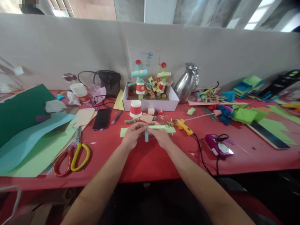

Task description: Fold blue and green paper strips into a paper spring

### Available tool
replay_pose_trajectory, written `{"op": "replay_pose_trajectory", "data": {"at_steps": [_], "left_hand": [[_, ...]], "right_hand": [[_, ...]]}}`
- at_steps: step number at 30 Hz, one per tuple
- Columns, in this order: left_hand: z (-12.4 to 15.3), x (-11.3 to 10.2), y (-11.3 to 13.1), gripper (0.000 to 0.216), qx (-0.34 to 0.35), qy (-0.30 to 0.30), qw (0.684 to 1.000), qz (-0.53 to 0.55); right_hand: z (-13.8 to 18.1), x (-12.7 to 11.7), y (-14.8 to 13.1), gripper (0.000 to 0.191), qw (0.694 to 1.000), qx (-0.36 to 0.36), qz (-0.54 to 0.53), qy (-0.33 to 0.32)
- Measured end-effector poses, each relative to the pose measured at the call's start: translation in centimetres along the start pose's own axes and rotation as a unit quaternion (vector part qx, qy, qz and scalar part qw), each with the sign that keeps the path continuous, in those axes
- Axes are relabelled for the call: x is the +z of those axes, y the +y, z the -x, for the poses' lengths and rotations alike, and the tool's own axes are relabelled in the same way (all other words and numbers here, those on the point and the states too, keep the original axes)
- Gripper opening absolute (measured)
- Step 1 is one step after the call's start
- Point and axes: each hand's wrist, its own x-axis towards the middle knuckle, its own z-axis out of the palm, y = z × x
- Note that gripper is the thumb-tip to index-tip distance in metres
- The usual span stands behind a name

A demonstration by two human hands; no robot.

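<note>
Both of my hands meet above the red table point(145, 159). My left hand point(133, 135) pinches the crossing of two paper strips, fingers closed. My right hand point(160, 136) grips the same strips from the other side. A green paper strip point(159, 127) runs out to the right, and a blue paper strip point(146, 136) hangs down between the hands. Just beyond them lies a green paper sheet point(123, 132), with a red and white paper cup point(135, 108) standing upside down behind it.
A yellow glue gun point(184, 126) with a black cord lies right of the hands. Scissors point(73, 155) and large paper sheets point(28, 140) fill the left. A white box point(150, 103) with paper figures, a black phone point(101, 119) and a metal jug point(186, 82) stand further back.
</note>
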Motion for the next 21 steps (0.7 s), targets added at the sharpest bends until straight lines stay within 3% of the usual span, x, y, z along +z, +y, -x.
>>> {"op": "replay_pose_trajectory", "data": {"at_steps": [5, 13, 18, 21], "left_hand": [[-0.4, -0.2, -0.1, 0.045, -0.009, -0.004, 0.999, 0.043], [-0.5, -0.7, 0.2, 0.038, -0.028, 0.016, 0.999, -0.03], [-0.6, -0.6, 0.1, 0.028, -0.006, 0.045, 0.998, 0.03], [-0.8, -0.6, 0.0, 0.027, 0.02, 0.049, 0.997, 0.062]], "right_hand": [[0.0, 0.3, -0.5, 0.027, 0.997, -0.039, 0.059, 0.009], [-0.4, -1.3, -1.0, 0.03, 0.999, 0.027, 0.031, -0.008], [-0.5, -1.4, -1.4, 0.032, 0.997, 0.018, -0.072, 0.034], [-0.2, -0.5, -1.2, 0.038, 0.997, 0.016, -0.073, 0.0]]}}
